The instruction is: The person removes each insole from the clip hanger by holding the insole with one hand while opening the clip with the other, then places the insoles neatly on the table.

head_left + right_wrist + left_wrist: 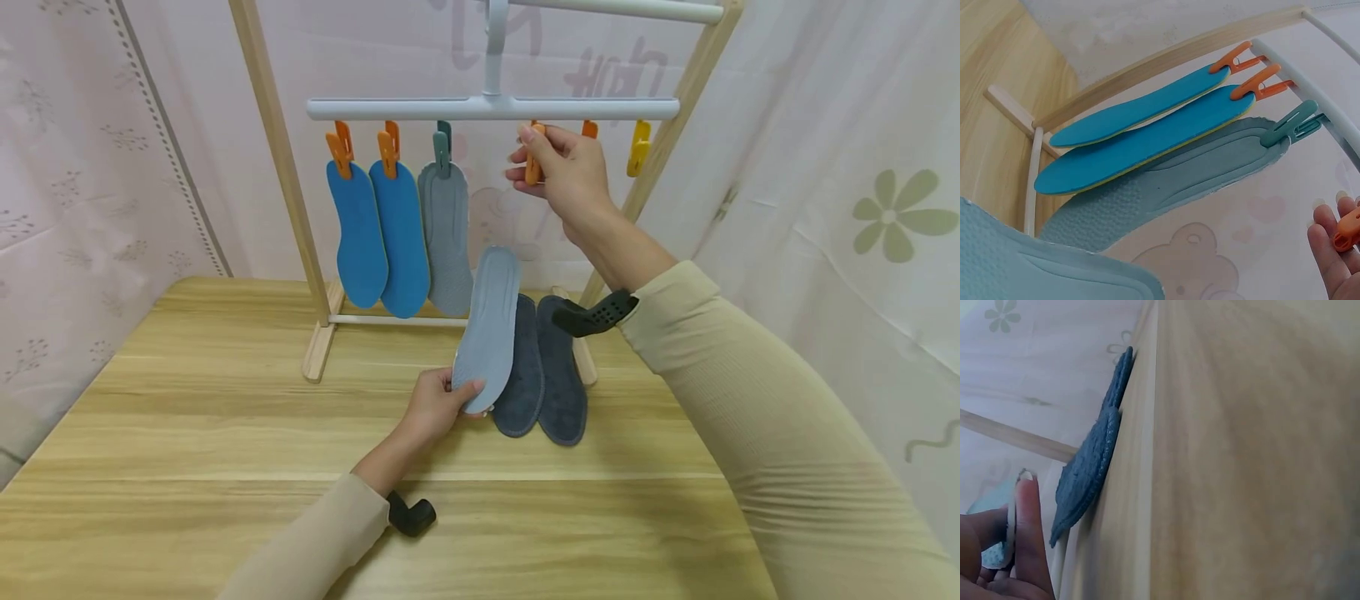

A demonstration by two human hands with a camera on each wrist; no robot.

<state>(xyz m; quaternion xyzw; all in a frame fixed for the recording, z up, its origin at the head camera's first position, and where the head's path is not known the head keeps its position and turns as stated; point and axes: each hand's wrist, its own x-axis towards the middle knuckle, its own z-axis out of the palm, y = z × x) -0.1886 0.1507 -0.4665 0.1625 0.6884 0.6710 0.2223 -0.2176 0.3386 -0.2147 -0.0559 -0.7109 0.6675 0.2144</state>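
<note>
My left hand [433,407] pinches the wide end of a light grey insole [489,325], thumb on its upper face. The insole tilts up and away, its narrow end raised toward the rack. Up at the hanger bar [412,109], my right hand [581,171] grips an orange clip [534,157] between thumb and fingers. The right wrist view shows that clip [1349,230] at the right edge, with the held insole [1054,269] at lower left. Left of my right hand, a matching grey insole [447,242] hangs from a dark green clip [442,152].
Two blue insoles [405,242] hang from orange clips at the left. An orange clip [590,129] and a yellow clip [639,150] hang at the right. Two dark grey insoles [558,375] lie on the wooden table [187,467], by the rack's wooden frame [277,142].
</note>
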